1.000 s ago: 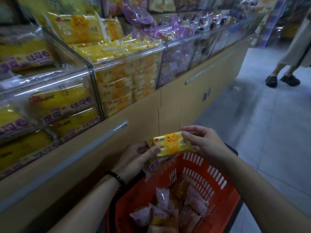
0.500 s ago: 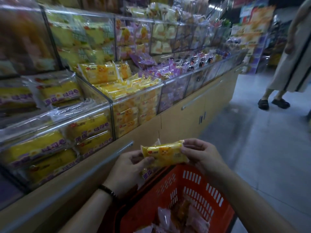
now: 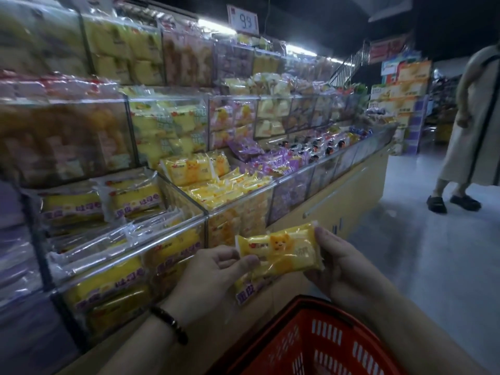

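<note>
Head view: left grip and right grip each pinch one end of the yellow packet, held just beyond the red basket far rim. Risk: slick wrapper slips, and a drop here likely misses the basket.

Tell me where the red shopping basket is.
Head view, bottom right of centre: the red basket sits below the left hand and right hand gripping the yellow packet, beside the wooden counter.

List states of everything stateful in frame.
Yellow bear-print plastic snack packet: held between both hands, outside basket.
Left hand: pinches its left end.
Right hand: grips its right end.
Purple-lettered yellow packet: hangs under first packet.
Red slotted plastic basket: below hands, contents unseen.
Clear acrylic bin: stocked.
</note>
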A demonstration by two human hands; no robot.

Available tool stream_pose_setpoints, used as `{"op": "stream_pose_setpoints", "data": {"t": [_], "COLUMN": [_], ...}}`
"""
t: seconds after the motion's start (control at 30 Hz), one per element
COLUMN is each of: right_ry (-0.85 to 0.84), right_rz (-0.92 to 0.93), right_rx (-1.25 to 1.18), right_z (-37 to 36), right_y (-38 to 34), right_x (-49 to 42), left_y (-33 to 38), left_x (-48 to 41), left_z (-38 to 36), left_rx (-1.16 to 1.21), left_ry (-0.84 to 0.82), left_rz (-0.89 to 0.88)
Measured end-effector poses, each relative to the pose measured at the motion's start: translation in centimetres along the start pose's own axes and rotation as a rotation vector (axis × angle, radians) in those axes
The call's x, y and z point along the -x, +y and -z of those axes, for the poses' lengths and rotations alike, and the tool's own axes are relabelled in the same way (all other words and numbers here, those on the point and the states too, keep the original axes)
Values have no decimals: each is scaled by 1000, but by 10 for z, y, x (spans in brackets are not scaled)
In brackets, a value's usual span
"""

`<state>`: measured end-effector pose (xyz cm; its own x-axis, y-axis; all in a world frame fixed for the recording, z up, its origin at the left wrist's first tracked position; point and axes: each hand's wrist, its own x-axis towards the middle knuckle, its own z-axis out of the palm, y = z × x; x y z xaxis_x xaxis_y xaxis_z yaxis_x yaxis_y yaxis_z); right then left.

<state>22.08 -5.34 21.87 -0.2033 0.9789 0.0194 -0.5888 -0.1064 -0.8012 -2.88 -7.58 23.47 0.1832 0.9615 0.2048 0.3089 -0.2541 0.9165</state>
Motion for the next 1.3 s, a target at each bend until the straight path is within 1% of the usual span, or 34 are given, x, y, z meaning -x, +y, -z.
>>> {"op": "stream_pose_setpoints", "data": {"t": [0.03,0.1,0.2,0.27,0.33,0.37,0.43,0.5,0.57,0.63,0.7,0.77,0.83,0.87,0.9,0.97,1.07,1.17,1.23,1.3], "right_ry": [18,29,-50,-171,-292,-319,-344,-340,-336,-352,-341,-259,-139,-84,-66,-94,-92,-93,-25,85], "right_rz": [35,124,282,376,443,460,516,636,682,670,703,750,758,737,710,662,600,543,543,556], "right_rx": [9,124,345,526,707,786,972,1249,1444,1484,1463,1453,1537,1587,1612,1603,1574,1581,1668,1773], "right_z": [-4,-14,-26,-36,-50,-59,-78,-98,-114,-128,-141,-147,-147,-148,-148,-149,-149,-146,-143,-145], "right_y": [-2,-8,-31,-53,-76,-86,-98,-102,-101,-100,-100,-102,-103,-102,-100,-94,-84,-67,-55,-48], "right_x": [-2,-4,-10,-12,-16,-21,-36,-58,-82,-104,-124,-152,-183,-196,-208,-227,-252,-275,-292,-298], "left_y": [4,15,36,54,67,72,75,76,77,75,70,60,51,48,47,48,48,43,44,48], "left_x": [-1,-3,-8,-12,-21,-28,-43,-55,-64,-69,-70,-70,-67,-68,-69,-73,-76,-78,-78,-78], "left_z": [3,8,21,35,54,64,83,98,112,129,150,171,188,195,201,214,233,248,253,256], "left_rx": [-12,-26,-37,-95,-227,-293,-375,-404,-470,-523,-506,-436,-380,-372,-376,-367,-326,-372,-413,-463], "left_ry": [13,48,84,140,196,212,231,213,194,162,152,195,259,270,274,283,311,270,243,224], "left_rz": [-15,-58,-153,-236,-301,-319,-340,-338,-339,-307,-285,-303,-288,-276,-262,-237,-192,-130,-116,-109]}}
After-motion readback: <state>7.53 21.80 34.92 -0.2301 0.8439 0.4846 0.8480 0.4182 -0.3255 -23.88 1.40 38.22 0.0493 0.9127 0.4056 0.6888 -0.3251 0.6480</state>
